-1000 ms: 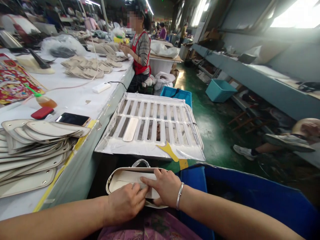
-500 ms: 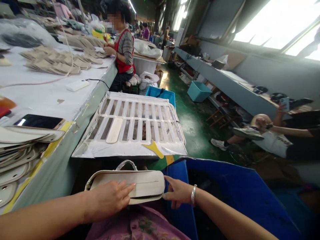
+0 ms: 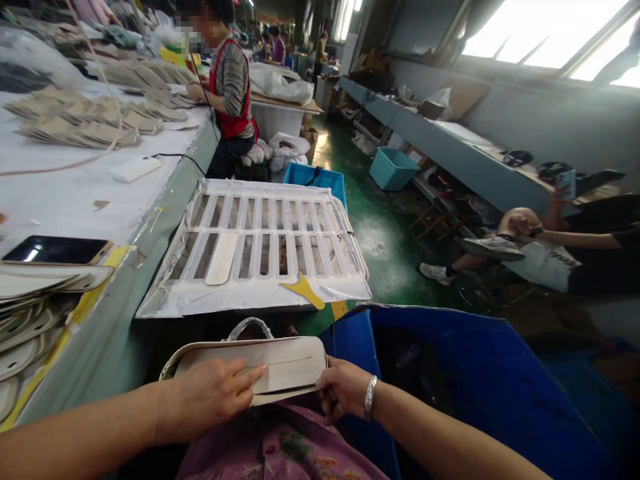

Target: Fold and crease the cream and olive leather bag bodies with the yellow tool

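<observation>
A cream handbag [image 3: 295, 357] lies on its side across my lap, with a wrapped carry handle [image 3: 250, 327] arching up from its far edge. A flat pale panel with a thin line along it faces up, and a dark gap shows along its near edge. My left hand [image 3: 215, 393] rests on that panel, its index finger stretched out along the surface and its thumb hidden. At the bag's right end, my right hand [image 3: 345, 390] has its thumb and fingers closed on the edge.
Ahead stands a white slatted rack [image 3: 260, 293], bearing a pale strip [image 3: 223, 259] and a yellow Y-shaped piece [image 3: 305, 291]. A blue bin [image 3: 450, 327] is at right. Stacked cream pieces [image 3: 35, 320] and a phone [image 3: 57, 250] lie on the left table. A co-worker [image 3: 233, 93] sits beyond.
My right hand has closed from a pointing pose onto the bag's right end. The left hand stays on the panel, and the view has shifted slightly.
</observation>
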The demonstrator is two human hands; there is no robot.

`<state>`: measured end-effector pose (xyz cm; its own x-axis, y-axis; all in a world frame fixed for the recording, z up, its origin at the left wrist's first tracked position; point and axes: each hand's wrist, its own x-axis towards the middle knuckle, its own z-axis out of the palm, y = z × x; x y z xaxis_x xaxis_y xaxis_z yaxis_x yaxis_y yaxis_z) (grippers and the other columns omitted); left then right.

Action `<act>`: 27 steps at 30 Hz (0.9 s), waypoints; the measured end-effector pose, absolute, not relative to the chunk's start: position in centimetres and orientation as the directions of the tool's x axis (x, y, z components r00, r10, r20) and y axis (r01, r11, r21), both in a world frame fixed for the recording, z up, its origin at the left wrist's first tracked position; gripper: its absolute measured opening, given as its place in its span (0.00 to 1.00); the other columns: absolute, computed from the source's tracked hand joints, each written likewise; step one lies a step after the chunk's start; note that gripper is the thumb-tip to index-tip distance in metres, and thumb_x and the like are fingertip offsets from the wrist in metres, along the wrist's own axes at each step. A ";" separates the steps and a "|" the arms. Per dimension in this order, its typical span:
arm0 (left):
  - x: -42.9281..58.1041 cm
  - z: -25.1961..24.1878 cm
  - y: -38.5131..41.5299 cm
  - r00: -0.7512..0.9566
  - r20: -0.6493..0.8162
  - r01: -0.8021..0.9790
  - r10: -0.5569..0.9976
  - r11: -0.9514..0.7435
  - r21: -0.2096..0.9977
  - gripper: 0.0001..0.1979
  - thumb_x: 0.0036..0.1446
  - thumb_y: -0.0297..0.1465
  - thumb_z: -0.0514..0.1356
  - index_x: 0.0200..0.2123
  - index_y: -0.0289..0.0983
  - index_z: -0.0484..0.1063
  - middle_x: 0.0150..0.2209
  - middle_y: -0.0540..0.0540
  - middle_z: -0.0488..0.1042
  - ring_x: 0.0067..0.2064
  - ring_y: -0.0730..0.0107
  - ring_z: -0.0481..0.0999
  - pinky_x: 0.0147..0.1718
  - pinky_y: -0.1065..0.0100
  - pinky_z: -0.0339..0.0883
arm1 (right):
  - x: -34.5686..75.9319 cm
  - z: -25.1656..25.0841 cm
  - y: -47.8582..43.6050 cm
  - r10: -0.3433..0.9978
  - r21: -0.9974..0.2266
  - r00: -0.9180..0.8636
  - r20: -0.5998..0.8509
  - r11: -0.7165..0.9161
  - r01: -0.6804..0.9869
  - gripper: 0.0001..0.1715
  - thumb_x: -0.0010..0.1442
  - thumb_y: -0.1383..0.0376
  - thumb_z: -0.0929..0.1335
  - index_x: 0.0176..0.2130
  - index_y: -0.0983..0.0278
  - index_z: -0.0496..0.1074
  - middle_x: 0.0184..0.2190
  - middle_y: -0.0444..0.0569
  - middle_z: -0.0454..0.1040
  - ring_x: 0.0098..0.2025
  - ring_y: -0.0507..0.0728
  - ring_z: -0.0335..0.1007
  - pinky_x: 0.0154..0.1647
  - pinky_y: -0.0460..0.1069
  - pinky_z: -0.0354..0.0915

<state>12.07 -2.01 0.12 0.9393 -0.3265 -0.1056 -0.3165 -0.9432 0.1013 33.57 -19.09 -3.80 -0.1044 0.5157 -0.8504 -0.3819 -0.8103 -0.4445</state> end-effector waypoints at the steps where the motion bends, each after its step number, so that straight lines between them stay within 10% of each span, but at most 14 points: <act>1: 12.1 0.1 -2.0 0.939 -0.104 -0.317 -0.328 -0.943 0.105 0.07 0.50 0.25 0.57 0.35 0.37 0.71 0.54 0.43 0.67 0.36 0.63 0.73 0.29 0.66 0.64 | 33.8 -3.7 -19.2 0.533 -0.455 -0.125 -0.837 -0.804 -0.382 0.33 0.40 0.72 0.61 0.47 0.58 0.54 0.19 0.37 0.63 0.16 0.49 0.62 0.23 0.50 0.68; 8: 11.9 0.6 -2.1 0.951 -0.094 -0.282 -0.296 -0.950 0.135 0.08 0.50 0.24 0.58 0.35 0.37 0.72 0.53 0.42 0.68 0.38 0.64 0.73 0.30 0.66 0.64 | 36.8 -2.6 -18.5 0.573 -0.564 0.021 -0.819 -0.798 -0.211 0.38 0.52 0.67 0.59 0.60 0.59 0.43 0.21 0.37 0.63 0.17 0.49 0.63 0.19 0.48 0.68; 13: 11.8 0.2 -2.1 0.952 -0.099 -0.277 -0.291 -0.952 0.128 0.09 0.50 0.23 0.57 0.36 0.37 0.72 0.53 0.41 0.68 0.37 0.64 0.73 0.32 0.66 0.65 | 37.0 -2.1 -17.1 0.600 -0.586 0.059 -0.798 -0.795 0.157 0.29 0.54 0.69 0.60 0.56 0.63 0.55 0.20 0.39 0.64 0.16 0.49 0.65 0.16 0.46 0.67; 23: 11.7 -0.2 -2.0 0.942 -0.159 -0.278 -0.296 -0.952 0.127 0.08 0.53 0.25 0.55 0.36 0.37 0.72 0.56 0.43 0.65 0.38 0.62 0.72 0.31 0.65 0.65 | 37.1 -2.3 -16.4 0.633 -0.640 -0.097 -0.768 -0.761 0.107 0.19 0.60 0.68 0.58 0.52 0.62 0.58 0.18 0.38 0.65 0.14 0.49 0.66 0.16 0.43 0.65; 27: 12.5 0.1 -2.9 0.952 -0.196 -0.207 -0.237 -0.965 0.159 0.20 0.55 0.27 0.53 0.52 0.38 0.64 0.54 0.42 0.66 0.39 0.61 0.71 0.34 0.64 0.66 | 37.2 -2.4 -16.2 0.708 -0.702 -0.082 -0.702 -0.667 0.248 0.25 0.52 0.74 0.60 0.50 0.61 0.63 0.16 0.35 0.64 0.10 0.45 0.59 0.11 0.39 0.59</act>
